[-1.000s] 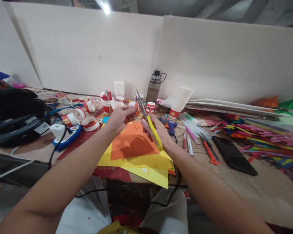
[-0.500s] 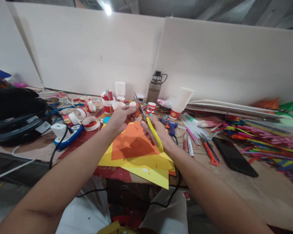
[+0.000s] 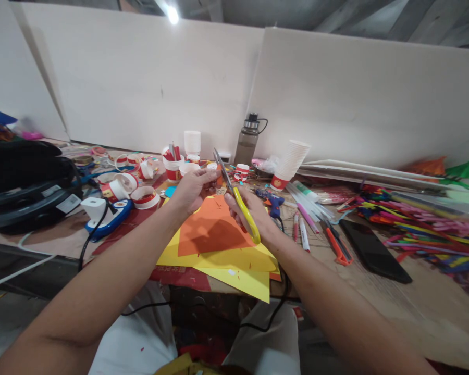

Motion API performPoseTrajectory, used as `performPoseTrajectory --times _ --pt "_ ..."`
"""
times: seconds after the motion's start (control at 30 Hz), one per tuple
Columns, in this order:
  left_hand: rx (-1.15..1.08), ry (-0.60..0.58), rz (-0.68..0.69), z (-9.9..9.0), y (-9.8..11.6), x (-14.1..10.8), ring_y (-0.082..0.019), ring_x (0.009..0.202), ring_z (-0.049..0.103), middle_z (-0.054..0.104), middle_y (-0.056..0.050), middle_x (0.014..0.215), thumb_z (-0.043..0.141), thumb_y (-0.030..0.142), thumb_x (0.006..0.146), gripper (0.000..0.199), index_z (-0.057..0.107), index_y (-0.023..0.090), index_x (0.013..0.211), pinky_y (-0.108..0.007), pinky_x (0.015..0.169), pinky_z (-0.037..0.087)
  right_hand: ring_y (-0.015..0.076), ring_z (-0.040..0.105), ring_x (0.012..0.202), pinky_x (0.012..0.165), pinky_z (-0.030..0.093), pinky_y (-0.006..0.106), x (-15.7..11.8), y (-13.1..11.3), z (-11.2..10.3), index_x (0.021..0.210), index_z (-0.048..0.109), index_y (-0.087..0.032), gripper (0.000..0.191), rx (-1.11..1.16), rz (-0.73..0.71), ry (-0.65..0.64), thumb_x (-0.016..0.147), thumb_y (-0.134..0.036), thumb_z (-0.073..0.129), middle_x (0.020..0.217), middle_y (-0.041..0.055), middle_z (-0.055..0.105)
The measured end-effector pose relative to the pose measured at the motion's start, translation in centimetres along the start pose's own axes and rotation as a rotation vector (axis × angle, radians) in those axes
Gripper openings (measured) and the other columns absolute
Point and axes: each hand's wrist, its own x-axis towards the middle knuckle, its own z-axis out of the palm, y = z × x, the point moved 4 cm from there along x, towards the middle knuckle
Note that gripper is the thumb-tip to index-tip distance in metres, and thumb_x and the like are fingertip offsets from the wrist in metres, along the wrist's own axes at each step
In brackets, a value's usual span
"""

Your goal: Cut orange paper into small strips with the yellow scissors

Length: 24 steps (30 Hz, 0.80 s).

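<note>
In my right hand (image 3: 250, 205) is a pair of scissors (image 3: 237, 198) with yellow handles, blades pointing up and away. My left hand (image 3: 193, 191) is just left of the blades, its thumb and fingers pinched on a small orange piece of paper (image 3: 219, 179), mostly hidden. Both hands are above an orange sheet (image 3: 209, 237), which lies over yellow sheets (image 3: 254, 286). Small paper scraps are scattered on these sheets.
Behind my hands stand a water bottle (image 3: 247, 140) and a stack of paper cups (image 3: 291, 164). A glue gun (image 3: 274, 203), markers (image 3: 304, 234), a box cutter (image 3: 338, 245) and a phone (image 3: 375, 250) lie right. Cut cup rings (image 3: 145, 198) and a blue power strip (image 3: 109, 219) sit left.
Almost nothing differs. Both hands keep their hold, and the scissors have shifted only very slightly.
</note>
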Motion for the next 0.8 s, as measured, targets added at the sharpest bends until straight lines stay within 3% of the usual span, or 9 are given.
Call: performPoseTrajectory --times 0.8 --pt "0.016 0.003 -0.015 -0.07 -0.26 0.00 -0.008 0.058 0.057 0.064 -0.001 0.066 0.078 0.026 0.063 0.021 0.067 0.013 0.076 -0.021 0.055 0.042 0.0059 0.042 0.041 0.039 0.038 0.017 -0.18 0.55 0.34 0.085 0.049 -0.021 0.033 0.009 0.001 0.039 0.080 -0.053 0.057 0.056 -0.0062 0.047"
